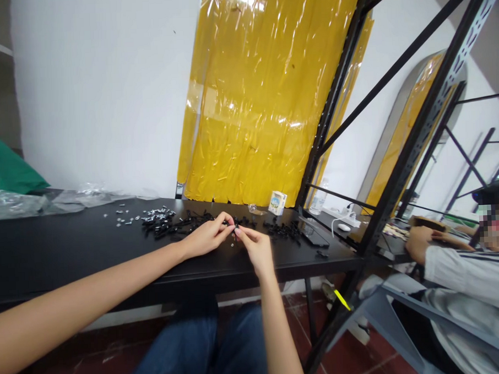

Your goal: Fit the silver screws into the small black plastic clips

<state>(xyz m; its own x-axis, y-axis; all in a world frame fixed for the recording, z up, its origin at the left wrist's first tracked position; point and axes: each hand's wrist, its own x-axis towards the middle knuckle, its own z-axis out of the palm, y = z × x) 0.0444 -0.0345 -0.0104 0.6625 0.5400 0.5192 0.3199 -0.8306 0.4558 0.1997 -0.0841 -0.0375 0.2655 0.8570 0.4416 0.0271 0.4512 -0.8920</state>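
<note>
Both of my hands meet over the middle of a black table [49,251]. My left hand [208,235] has its fingers curled and pinches a small black part [233,229] at the fingertips. My right hand [256,247] is closed too, pinching the same small piece from the other side. Behind the hands lies a heap of small black parts [176,222]. Small silver screws [151,214] are scattered to the left of that heap. More black parts [286,229] lie to the right of my hands.
A yellow plastic sheet [262,98] hangs behind the table. A small white box [277,202] stands near it. Clear plastic bags [35,201] and green cloth [4,170] lie at the far left. A black metal rack [397,169] stands at right, where another person in a striped sleeve [463,268] sits.
</note>
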